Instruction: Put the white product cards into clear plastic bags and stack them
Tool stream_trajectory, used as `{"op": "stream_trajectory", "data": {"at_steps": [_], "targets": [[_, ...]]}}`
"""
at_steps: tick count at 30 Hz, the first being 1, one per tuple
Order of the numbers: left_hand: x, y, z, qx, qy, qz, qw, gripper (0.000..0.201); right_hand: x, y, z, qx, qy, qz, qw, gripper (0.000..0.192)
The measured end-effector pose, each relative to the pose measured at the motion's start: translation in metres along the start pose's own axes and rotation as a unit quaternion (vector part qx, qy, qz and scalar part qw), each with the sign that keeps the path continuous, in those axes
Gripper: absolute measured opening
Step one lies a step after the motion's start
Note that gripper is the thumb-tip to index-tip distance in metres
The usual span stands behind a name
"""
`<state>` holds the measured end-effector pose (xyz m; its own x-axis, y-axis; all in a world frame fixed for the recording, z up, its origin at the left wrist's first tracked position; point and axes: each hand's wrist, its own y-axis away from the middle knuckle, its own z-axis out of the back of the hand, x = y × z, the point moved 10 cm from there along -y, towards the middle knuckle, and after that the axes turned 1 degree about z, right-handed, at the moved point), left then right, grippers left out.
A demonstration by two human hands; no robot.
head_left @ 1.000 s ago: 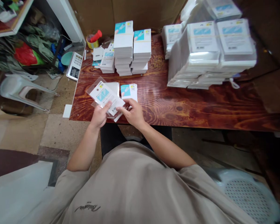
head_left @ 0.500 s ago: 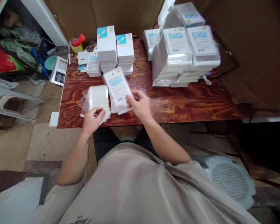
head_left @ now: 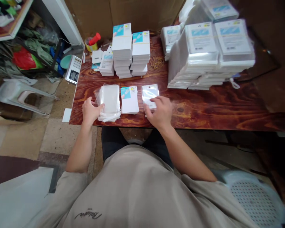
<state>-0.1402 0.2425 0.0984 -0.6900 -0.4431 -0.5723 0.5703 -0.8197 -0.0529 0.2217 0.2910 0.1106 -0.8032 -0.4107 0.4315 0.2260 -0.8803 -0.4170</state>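
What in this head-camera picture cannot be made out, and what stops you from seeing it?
- Print on the cards: too small to read.
- Near end of the bagged card: covered by the right hand.
- Left edge of the sleeve pile: covered by the left hand.
- Scale display: too small.
- Wrapped stacks: blurred, top one cut by the frame edge.
- Under the table: dark.
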Motion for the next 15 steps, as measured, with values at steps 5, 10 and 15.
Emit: {"op": "stream_trajectory", "data": {"at_steps": [5,10,15], "targets": [[0.007,-0.014,-0.003,0.065,0.042,0.026,0.997,0.032,0.093,-0.003,-0.034,0.226,0.030,0.274,0.934,0.029],[-0.014,-0.003,0.002,0.097,-0.006,-0.061,0.993,0.027,0.106,0.001,-0.044,0.326,0.124,0.311,0.884,0.027],[-0.029,0.007,0.022,0.020,-0.038,-0.099,0.994,0.034,0.108,0.006,-0.040,0.325,0.142,0.317,0.880,0.028]]}}
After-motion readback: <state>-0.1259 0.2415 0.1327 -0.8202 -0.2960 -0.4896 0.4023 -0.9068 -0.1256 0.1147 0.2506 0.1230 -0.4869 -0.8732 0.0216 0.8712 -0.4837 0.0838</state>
